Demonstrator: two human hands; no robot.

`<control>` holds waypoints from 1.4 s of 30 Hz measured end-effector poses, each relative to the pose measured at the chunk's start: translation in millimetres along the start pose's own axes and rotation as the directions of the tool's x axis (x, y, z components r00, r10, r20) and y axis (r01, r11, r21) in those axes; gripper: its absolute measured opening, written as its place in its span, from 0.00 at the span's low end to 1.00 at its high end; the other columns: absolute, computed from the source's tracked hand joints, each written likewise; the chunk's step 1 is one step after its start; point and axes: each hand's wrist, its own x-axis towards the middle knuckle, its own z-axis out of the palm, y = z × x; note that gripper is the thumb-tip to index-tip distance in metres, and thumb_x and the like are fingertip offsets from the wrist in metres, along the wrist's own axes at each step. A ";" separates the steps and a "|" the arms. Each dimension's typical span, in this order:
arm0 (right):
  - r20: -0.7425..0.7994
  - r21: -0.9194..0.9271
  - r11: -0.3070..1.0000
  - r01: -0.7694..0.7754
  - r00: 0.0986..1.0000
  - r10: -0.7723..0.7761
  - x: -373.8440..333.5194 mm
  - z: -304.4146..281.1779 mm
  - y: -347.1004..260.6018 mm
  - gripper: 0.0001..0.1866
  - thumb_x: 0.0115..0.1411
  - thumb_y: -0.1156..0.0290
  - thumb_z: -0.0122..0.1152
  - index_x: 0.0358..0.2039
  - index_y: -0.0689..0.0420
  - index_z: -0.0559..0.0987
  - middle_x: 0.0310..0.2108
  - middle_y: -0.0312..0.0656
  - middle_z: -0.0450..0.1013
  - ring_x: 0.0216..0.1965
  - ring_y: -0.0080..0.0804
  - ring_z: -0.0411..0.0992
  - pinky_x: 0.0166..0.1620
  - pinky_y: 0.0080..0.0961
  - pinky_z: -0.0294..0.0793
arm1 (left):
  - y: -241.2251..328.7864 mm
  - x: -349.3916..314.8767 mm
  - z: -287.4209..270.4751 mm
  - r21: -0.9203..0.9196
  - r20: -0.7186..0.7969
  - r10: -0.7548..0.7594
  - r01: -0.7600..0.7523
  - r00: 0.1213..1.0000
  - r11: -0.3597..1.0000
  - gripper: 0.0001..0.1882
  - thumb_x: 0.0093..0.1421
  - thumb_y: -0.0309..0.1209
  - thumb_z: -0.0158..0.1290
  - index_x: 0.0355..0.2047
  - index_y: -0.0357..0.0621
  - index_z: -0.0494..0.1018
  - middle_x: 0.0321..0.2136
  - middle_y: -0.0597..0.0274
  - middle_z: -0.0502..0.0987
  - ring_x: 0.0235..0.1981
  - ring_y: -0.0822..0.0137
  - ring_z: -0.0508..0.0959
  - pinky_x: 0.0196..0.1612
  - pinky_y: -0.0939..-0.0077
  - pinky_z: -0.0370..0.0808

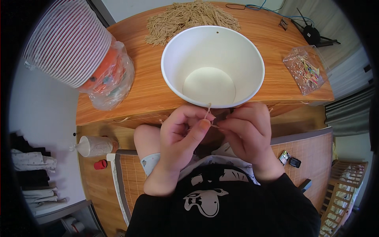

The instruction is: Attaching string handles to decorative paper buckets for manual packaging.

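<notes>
Bench [146,79] | plastic-wrapped bucket stack [71,43]: left end | white bucket [213,47]: near edge, mid-length, mouth toward wearer | tan cord pile [189,17]: far edge, behind bucket | clear box [296,55]: by right edge | left hand [179,128]: thumb and finger pinching cord | right hand [248,128]: fingertips narrowed on cord | cord [209,108]: at bucket's near rim, by bench's near edge

White bucket [215,49] blocks straight ahead (passable either side).
</notes>
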 end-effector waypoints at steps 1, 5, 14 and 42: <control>-0.015 -0.024 1.000 0.013 1.000 -0.013 1.0 -1.6 1.0 0.17 0.43 0.71 0.72 0.36 0.49 0.81 0.37 0.32 0.73 0.40 0.36 0.71 0.41 0.32 0.68 | 0.0 -0.4 -2.6 -0.039 0.028 -0.006 0.007 1.000 0.999 0.06 0.66 0.22 0.53 0.43 0.36 0.72 0.36 0.69 0.77 0.31 0.87 0.69 0.35 0.92 0.64; -0.037 -0.066 0.996 0.058 0.998 -0.060 12.6 -8.8 -2.5 0.17 0.42 0.71 0.72 0.36 0.49 0.81 0.37 0.31 0.73 0.39 0.34 0.71 0.41 0.30 0.67 | -6.5 -2.4 -2.3 -0.086 0.018 0.002 0.000 1.000 0.996 0.06 0.66 0.22 0.54 0.43 0.36 0.72 0.35 0.69 0.76 0.31 0.87 0.68 0.35 0.92 0.64; 0.089 -0.145 0.958 0.246 0.968 -0.235 52.8 -19.1 -7.6 0.17 0.40 0.66 0.69 0.35 0.49 0.81 0.36 0.29 0.73 0.36 0.30 0.69 0.39 0.27 0.64 | -13.7 -4.7 0.4 0.326 -0.006 0.261 -0.245 0.965 0.913 0.07 0.63 0.18 0.55 0.40 0.35 0.72 0.20 0.74 0.70 0.19 0.86 0.61 0.23 0.90 0.57; 0.250 -0.209 0.868 0.451 0.883 -0.398 67.0 -16.9 -4.6 0.11 0.49 0.64 0.68 0.35 0.45 0.83 0.38 0.24 0.82 0.41 0.29 0.72 0.40 0.25 0.64 | -11.1 -5.5 -3.4 0.379 -0.076 0.345 -0.293 0.935 0.878 0.09 0.57 0.17 0.60 0.38 0.36 0.77 0.21 0.69 0.72 0.19 0.83 0.65 0.21 0.87 0.59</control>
